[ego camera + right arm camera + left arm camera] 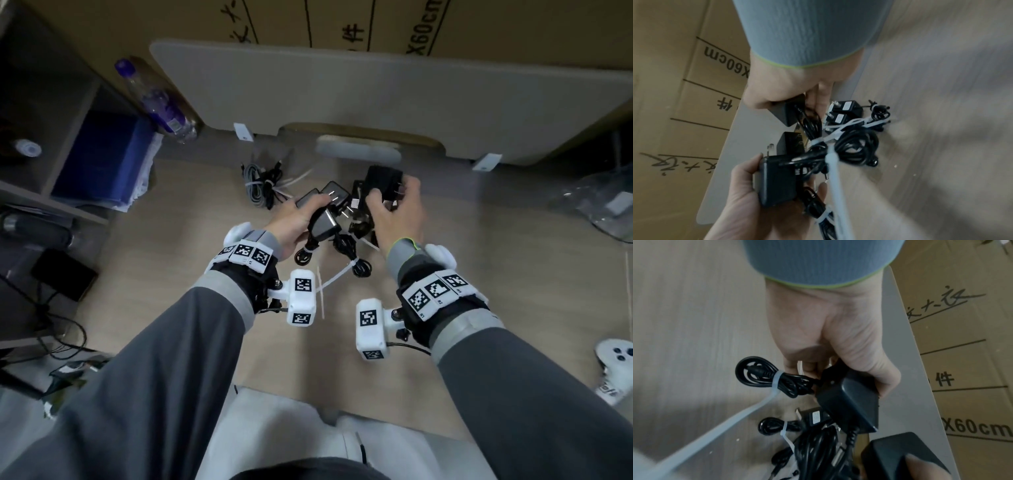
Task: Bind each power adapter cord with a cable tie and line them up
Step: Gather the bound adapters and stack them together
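My left hand (303, 219) grips a black power adapter (322, 224) just above the wooden floor; its coiled cord (777, 380), bound with a white cable tie (775, 378), hangs from it. My right hand (394, 202) grips a second black adapter (380, 183) with its prongs pointing right, and its tied cord (812, 129) trails below. More adapters (337, 195) lie on the floor between and beyond the hands, side by side with prongs up. Their tied cords (358, 265) lie nearer to me, with long white tie tails sticking out.
A bundle of grey and black cables (260, 185) lies at the far left of the adapters. A beige board (376, 89) leans against a cardboard box (342, 24) behind. A water bottle (154, 99), a shelf (51, 154), a plastic bag (603, 205) and a white controller (616, 359) flank the floor.
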`<move>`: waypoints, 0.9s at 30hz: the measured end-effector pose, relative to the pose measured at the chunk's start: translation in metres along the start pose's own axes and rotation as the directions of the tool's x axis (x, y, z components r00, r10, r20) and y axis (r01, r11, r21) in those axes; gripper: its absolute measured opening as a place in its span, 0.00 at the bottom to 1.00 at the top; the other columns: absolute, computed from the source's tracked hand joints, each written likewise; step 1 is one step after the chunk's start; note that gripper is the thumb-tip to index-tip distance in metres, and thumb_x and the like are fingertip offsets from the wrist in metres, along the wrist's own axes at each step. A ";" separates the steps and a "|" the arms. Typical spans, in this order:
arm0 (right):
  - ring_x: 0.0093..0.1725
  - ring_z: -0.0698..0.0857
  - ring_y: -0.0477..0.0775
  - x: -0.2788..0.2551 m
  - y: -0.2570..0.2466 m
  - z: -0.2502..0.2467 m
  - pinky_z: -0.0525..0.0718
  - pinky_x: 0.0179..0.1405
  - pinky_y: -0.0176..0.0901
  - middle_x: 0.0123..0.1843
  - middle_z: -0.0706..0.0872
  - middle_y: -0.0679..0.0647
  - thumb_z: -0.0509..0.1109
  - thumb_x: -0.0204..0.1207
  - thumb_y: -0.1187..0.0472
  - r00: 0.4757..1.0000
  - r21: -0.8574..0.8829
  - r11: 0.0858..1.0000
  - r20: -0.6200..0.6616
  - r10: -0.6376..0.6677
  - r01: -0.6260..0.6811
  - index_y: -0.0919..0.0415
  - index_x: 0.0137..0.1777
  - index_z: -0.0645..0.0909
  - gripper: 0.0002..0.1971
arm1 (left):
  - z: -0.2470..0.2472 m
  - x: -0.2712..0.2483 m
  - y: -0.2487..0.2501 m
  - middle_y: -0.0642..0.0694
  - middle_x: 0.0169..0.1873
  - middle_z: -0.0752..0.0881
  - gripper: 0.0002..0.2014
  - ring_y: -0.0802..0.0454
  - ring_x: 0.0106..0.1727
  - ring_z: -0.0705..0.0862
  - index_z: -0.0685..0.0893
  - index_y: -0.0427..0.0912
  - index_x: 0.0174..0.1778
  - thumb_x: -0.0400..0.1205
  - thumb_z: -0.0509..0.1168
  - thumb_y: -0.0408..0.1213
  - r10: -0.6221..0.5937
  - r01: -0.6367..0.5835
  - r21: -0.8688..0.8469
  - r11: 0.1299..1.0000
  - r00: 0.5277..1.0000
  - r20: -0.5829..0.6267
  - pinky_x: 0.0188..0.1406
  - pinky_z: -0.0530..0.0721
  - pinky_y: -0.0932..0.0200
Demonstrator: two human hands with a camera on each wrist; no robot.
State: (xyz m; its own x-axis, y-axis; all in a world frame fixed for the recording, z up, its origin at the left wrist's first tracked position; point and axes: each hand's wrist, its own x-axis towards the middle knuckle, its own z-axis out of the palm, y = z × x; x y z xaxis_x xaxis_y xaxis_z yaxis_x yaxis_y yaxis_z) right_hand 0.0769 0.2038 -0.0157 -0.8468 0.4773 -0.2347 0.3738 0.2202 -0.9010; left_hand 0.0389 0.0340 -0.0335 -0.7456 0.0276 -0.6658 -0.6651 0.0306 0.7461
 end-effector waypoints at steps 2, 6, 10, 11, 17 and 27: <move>0.44 0.87 0.56 0.002 0.012 -0.007 0.87 0.47 0.53 0.46 0.86 0.48 0.70 0.69 0.46 0.995 -0.048 0.997 0.078 0.069 -0.065 0.47 0.56 0.74 0.16 | 0.014 -0.002 0.000 0.48 0.37 0.91 0.17 0.49 0.41 0.88 0.81 0.42 0.54 0.77 0.73 0.48 -0.023 0.024 -0.019 1.000 0.999 0.035 0.52 0.84 0.50; 0.47 0.86 0.53 0.002 0.025 -0.013 0.84 0.51 0.50 0.47 0.85 0.46 0.74 0.73 0.44 0.959 0.034 0.976 0.200 0.203 -0.214 0.52 0.60 0.77 0.20 | 0.035 -0.004 -0.001 0.41 0.46 0.91 0.23 0.44 0.47 0.87 0.87 0.42 0.54 0.71 0.74 0.54 -0.069 0.071 -0.003 0.998 0.986 0.150 0.45 0.80 0.51; 0.47 0.85 0.45 0.006 0.024 -0.021 0.83 0.46 0.37 0.47 0.85 0.43 0.80 0.72 0.52 0.955 0.016 0.983 0.239 0.173 -0.182 0.52 0.60 0.75 0.21 | 0.042 0.001 -0.005 0.38 0.47 0.90 0.15 0.42 0.49 0.88 0.88 0.42 0.51 0.74 0.72 0.46 -0.109 0.111 0.008 0.994 0.962 0.249 0.58 0.83 0.43; 0.44 0.85 0.43 0.007 0.023 -0.022 0.83 0.43 0.33 0.45 0.85 0.44 0.81 0.70 0.53 0.960 0.005 0.984 0.220 0.175 -0.180 0.53 0.58 0.76 0.21 | 0.041 0.003 -0.005 0.39 0.47 0.90 0.12 0.42 0.50 0.88 0.87 0.43 0.51 0.76 0.71 0.45 -0.133 0.133 0.020 0.991 0.952 0.277 0.56 0.84 0.45; 0.40 0.87 0.46 0.016 0.015 -0.003 0.84 0.39 0.34 0.42 0.88 0.47 0.85 0.65 0.54 0.973 0.041 0.980 0.132 0.188 -0.195 0.56 0.54 0.81 0.21 | 0.030 0.013 0.002 0.38 0.49 0.91 0.22 0.42 0.52 0.89 0.84 0.39 0.59 0.77 0.72 0.53 -0.141 0.131 0.062 0.989 0.968 0.207 0.57 0.88 0.43; 0.41 0.88 0.52 0.024 0.006 0.050 0.89 0.47 0.51 0.39 0.89 0.49 0.78 0.63 0.37 0.972 -0.187 0.966 0.123 0.201 -0.176 0.54 0.49 0.84 0.23 | -0.005 0.032 0.023 0.46 0.44 0.90 0.11 0.49 0.49 0.88 0.83 0.46 0.50 0.80 0.67 0.50 -0.135 0.090 0.237 0.967 0.974 0.183 0.62 0.85 0.47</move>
State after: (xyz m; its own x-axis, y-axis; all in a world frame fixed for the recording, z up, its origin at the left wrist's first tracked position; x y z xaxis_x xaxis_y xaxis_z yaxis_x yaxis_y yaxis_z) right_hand 0.0400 0.1740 -0.0453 -0.7946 0.4035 -0.4536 0.5809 0.2881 -0.7613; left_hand -0.0003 0.0301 -0.0380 -0.6289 0.2051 -0.7500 -0.7007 0.2684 0.6610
